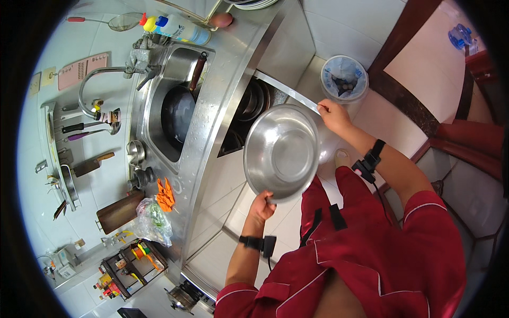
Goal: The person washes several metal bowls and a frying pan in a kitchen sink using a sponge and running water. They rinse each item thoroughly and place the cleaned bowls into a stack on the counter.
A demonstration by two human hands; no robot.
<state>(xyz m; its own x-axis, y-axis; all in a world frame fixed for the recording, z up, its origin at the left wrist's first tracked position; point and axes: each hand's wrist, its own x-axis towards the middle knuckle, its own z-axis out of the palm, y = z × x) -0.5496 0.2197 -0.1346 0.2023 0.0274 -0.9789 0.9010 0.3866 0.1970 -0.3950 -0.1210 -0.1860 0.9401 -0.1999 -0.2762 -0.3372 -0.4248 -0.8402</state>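
My left hand [263, 206] grips the rim of a wide stainless steel basin [280, 155], its thumb over the edge. The basin is tilted, hollow side toward me, and nothing shows inside it. With my right hand [335, 115] I hold the outer end of an open cabinet door [288, 90], seen along its narrow edge. Behind the basin the under-counter cabinet stands open, and dark round pans [253, 99] sit within. The basin hides part of the cabinet's inside.
A wok [178, 113] lies in the steel sink [154, 131]. The counter [214, 107] carries an orange cloth [165, 194], a plastic bag [153, 220] and bottles [181, 30]. A lined trash bin [345, 78] stands beyond the door. Knives and a cleaver [89, 167] hang on the wall.
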